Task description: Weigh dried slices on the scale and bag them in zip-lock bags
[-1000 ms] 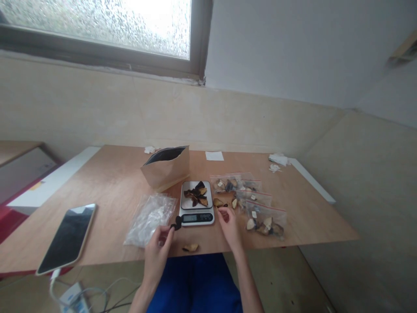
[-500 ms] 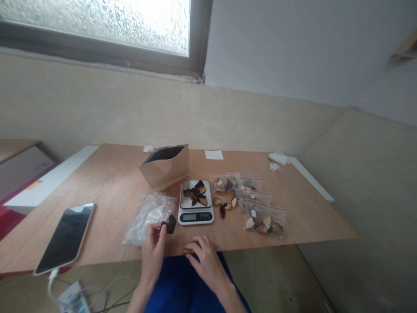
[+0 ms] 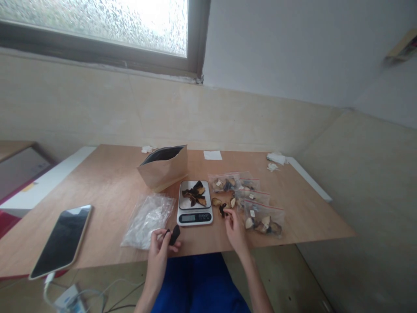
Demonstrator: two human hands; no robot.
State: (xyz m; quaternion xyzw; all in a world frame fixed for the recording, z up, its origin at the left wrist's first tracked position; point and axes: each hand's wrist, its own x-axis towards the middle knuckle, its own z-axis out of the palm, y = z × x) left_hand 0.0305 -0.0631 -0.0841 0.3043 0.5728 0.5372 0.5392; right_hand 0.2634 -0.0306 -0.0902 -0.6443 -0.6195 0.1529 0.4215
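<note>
My left hand pinches a dark dried mushroom slice above the table's front edge, in front of the digital scale. My right hand is right of the scale, its fingertips closed at a dark dried mushroom slice; the exact grip is partly hidden. Loose paler slices lie around those fingertips. The white digital scale carries several dark and tan mushroom slices on its plate. A pile of clear plastic bags lies beyond and left of my left hand.
A brown paper pouch stands open behind the scale. Several zip bags of mushroom slices lie at the right. A phone with a charging cable lies at the left. White paper and crumpled tissue sit toward the back.
My right hand has moved from the table's front edge, where it held a tan slice, up and right to the loose slices. My left hand has shifted slightly right and nearer, still holding the dark slice.
</note>
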